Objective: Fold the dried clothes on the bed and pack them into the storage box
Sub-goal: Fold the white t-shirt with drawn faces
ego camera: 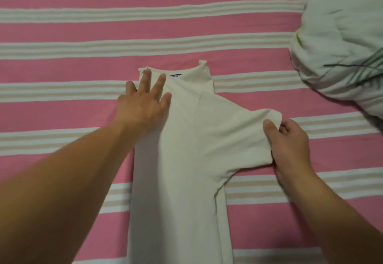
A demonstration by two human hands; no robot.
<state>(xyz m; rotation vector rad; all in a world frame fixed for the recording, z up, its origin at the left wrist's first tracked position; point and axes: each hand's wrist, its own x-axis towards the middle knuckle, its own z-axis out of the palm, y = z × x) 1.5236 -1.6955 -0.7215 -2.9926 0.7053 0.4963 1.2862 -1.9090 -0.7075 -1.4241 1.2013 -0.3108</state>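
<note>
A cream white T-shirt [182, 160] lies flat on the pink striped bed sheet [62, 106], collar pointing away from me, a small purple label at the neck. Its left side is folded inward into a long straight edge. My left hand [143, 102] presses flat, fingers spread, on the folded left shoulder by the collar. My right hand [288, 143] pinches the hem of the right sleeve, which sticks out to the right. The shirt's lower part runs out of view at the bottom. No storage box is visible.
A bunched pale green quilt with a leaf print [339, 41] lies at the upper right of the bed. Bare striped sheet stretches to the left of and beyond the shirt.
</note>
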